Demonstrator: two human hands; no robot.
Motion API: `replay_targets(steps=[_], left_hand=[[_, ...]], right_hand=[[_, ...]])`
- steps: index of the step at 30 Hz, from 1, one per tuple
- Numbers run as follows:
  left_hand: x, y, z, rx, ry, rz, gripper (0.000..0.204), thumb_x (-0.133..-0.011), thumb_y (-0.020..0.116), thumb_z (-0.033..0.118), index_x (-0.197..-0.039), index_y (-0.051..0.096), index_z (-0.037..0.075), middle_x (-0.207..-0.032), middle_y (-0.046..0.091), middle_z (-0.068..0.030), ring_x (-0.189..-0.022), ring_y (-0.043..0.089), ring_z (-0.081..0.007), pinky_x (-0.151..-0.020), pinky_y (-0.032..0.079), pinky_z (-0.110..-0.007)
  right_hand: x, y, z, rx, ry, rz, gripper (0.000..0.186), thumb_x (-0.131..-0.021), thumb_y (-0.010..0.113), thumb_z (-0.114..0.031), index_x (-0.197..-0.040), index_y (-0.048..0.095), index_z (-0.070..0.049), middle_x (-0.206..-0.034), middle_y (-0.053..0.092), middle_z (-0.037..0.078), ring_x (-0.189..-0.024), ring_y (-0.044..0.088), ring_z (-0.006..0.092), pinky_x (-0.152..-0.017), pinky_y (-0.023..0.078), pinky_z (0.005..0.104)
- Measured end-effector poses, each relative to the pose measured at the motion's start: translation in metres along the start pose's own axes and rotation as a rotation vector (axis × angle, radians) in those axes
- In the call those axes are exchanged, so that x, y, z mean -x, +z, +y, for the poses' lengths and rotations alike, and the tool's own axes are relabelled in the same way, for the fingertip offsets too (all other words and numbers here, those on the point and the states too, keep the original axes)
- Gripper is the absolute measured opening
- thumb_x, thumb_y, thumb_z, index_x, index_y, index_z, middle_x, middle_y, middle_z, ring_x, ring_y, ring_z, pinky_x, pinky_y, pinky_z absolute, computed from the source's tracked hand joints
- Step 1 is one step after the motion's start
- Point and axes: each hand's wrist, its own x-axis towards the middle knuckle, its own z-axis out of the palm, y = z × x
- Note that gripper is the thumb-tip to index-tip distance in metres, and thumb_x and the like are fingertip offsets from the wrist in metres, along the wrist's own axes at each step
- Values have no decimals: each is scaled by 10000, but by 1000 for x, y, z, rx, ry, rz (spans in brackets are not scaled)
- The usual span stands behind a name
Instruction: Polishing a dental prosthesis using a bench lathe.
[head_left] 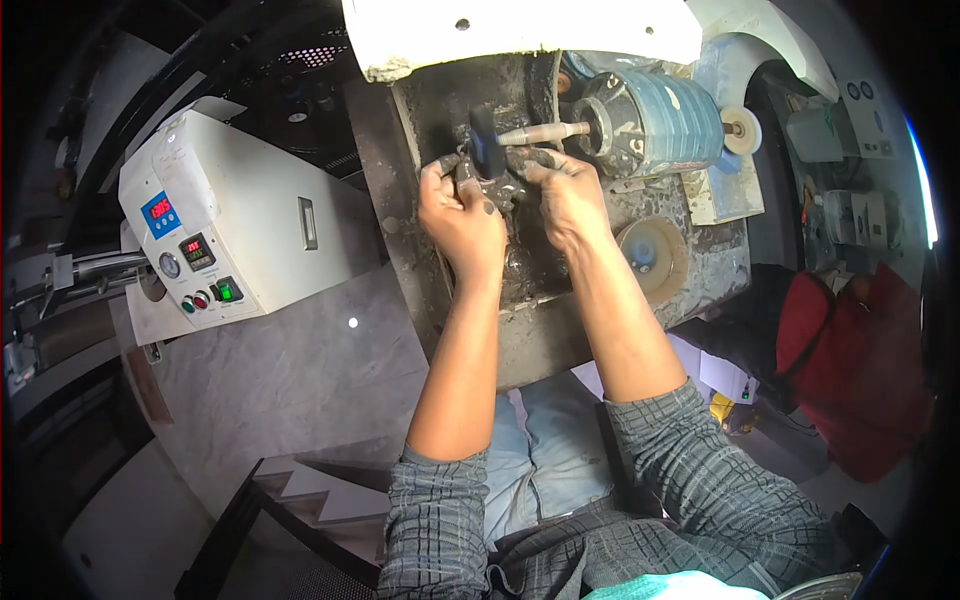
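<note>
A dark round buffing wheel (487,143) sits on the tapered spindle (545,134) of a bench motor (665,122) wrapped in blue plastic. My left hand (463,215) is closed in a pinch just left of the wheel, its fingertips darkened with grime. On the wheel's other side, under the spindle, my right hand (567,195) has its fingers pressed together. Whatever lies between the fingertips is dark and too small to name. Both hands are over a dirty, dark trough (525,255) below the wheel.
A white hood (520,35) overhangs the trough. Right of my right forearm stands a round bowl (652,258). A pale wheel (741,130) sits on the motor's far end. At left is a white machine (250,215) with lit displays; a red cloth (860,370) hangs at right.
</note>
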Motion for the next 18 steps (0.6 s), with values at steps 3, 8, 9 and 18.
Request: replay_targets(steps=[3,8,9,18], left_hand=[[-11,2,-6,7,-93,43,202,-881,490,-125,-1076,543,-121,-769,664,-91,-668,580,-82,-577,417,-223],[-6,2,7,42,-181,60,131,-882,512,-112,-995,575,-99,-806,681,-111,-653,571,-81,-559,396,-211],[-6,0,11,-19,-167,44,120,-881,512,-112,-981,577,-93,-813,686,-117,-644,576,-86,-561,399,-213],[-17,-10,20,-42,-134,-51,152,-866,491,-120,-982,585,-95,-783,690,-119,-675,632,-114,-594,456,-246]], right_hand=[[-6,-1,-1,-50,56,12,172,-802,643,74,-952,718,40,-889,725,100,-737,661,156,-714,526,263],[3,-2,-8,-25,112,36,174,-811,656,53,-980,695,55,-882,715,114,-733,658,161,-710,524,261],[3,0,-12,-25,113,36,174,-811,656,53,-980,695,55,-882,715,114,-733,658,161,-710,524,261],[7,-3,7,-111,160,14,168,-811,651,51,-975,688,48,-876,715,113,-713,648,156,-682,515,271]])
